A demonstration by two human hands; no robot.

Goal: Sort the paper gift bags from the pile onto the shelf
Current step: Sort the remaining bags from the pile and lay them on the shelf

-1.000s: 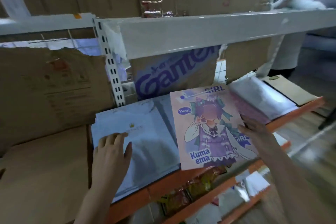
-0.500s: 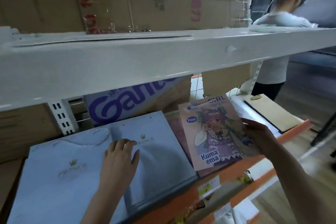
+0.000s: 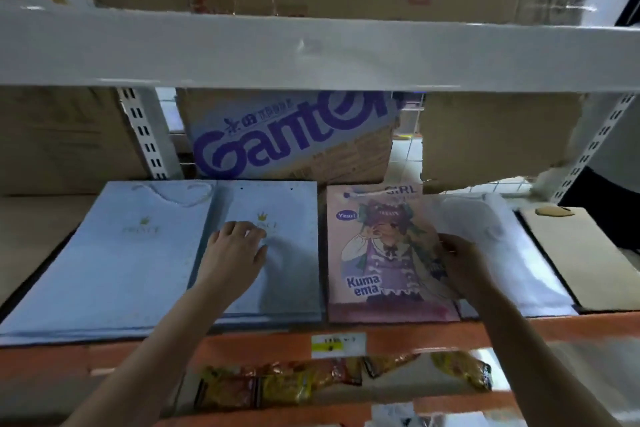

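Observation:
Two stacks of pale blue gift bags with gold crown logos lie flat on the orange-edged shelf (image 3: 519,328): one at the left (image 3: 114,260), one beside it (image 3: 287,253). My left hand (image 3: 235,246) rests flat on the second stack, fingers loosely spread. To the right lies a pink cartoon gift bag (image 3: 377,253) printed "Kuma ema". My right hand (image 3: 460,256) holds that bag's right edge, fingers curled over it. A stack of white bags (image 3: 502,253) sits further right, partly under my right hand.
A white shelf beam (image 3: 311,48) crosses overhead. A "Ganten" carton (image 3: 291,142) and brown cartons stand at the back. A brown cardboard sheet (image 3: 581,253) lies at the far right. Yellow snack packets (image 3: 311,381) fill the shelf below. A person's dark clothing (image 3: 606,204) shows at right.
The view has swung to face the shelf squarely. The pink cartoon bag now lies straight beside the blue stack. My left hand stays on the blue bags, my right on the pink bag's edge.

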